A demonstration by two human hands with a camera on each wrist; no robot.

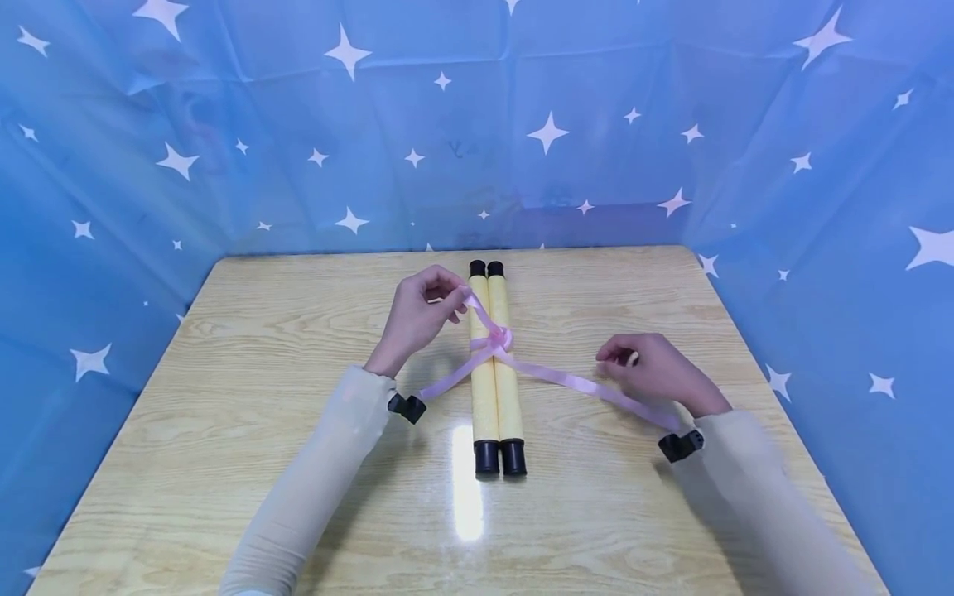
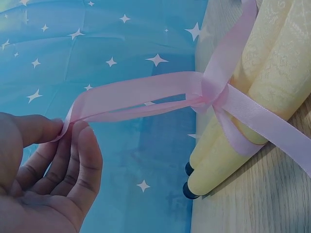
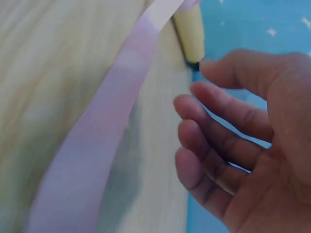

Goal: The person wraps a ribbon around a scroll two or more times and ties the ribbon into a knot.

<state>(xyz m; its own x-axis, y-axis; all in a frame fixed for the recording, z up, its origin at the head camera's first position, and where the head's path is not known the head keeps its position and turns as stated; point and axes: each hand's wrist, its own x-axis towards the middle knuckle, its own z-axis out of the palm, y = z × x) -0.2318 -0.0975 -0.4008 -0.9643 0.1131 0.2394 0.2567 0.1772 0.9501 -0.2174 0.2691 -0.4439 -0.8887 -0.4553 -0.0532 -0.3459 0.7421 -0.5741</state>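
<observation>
Two pale yellow scrolls [image 1: 484, 406] with black end caps lie side by side, lengthwise away from me. A pink satin ribbon [image 1: 559, 378] is wrapped round their middle and knotted on top. My left hand [image 1: 423, 310] pinches a loop of this ribbon between thumb and forefinger, drawn up and left of the knot [image 2: 209, 94]. One tail runs from the knot towards my left wrist, another out to the right beneath my right wrist. Beside that right tail is my right hand [image 1: 656, 370], fingers loosely bent, with nothing between thumb and fingertips in the right wrist view.
Under the scrolls is a light wood-grain table [image 1: 298, 463], with a bright glare strip [image 1: 467, 488] near their close end. A blue cloth with white stars [image 1: 440, 124] hangs behind and along both sides. Each wrist wears a small black camera [image 1: 407, 407].
</observation>
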